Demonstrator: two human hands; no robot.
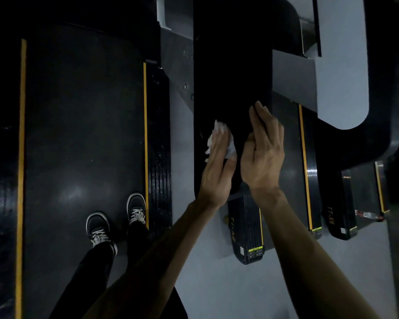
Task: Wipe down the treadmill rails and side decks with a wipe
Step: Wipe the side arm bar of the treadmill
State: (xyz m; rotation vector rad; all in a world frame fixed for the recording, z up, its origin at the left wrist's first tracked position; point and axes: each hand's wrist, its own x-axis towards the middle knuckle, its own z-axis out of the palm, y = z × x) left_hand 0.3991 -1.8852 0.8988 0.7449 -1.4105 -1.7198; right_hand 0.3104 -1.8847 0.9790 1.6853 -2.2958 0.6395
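Observation:
A broad black treadmill handrail (230, 77) runs away from me in the middle of the head view. My left hand (217, 166) lies flat on it and presses a crumpled white wipe (220, 128) against its top; the wipe sticks out past the fingertips and beside the thumb. Just to the right, my right hand (263, 153) rests against the rail's right edge with its fingers straight and pointing forward, holding nothing. Below and left of the rail lies the ribbed black side deck (159, 146), edged by a yellow stripe.
I stand on the dark treadmill belt (83, 123), with my two black shoes (136, 208) near its right edge. A neighbouring treadmill's decks (313, 180) with yellow stripes lie to the right. Grey floor (217, 284) separates the machines. A grey and black console frame (341, 88) rises at the upper right.

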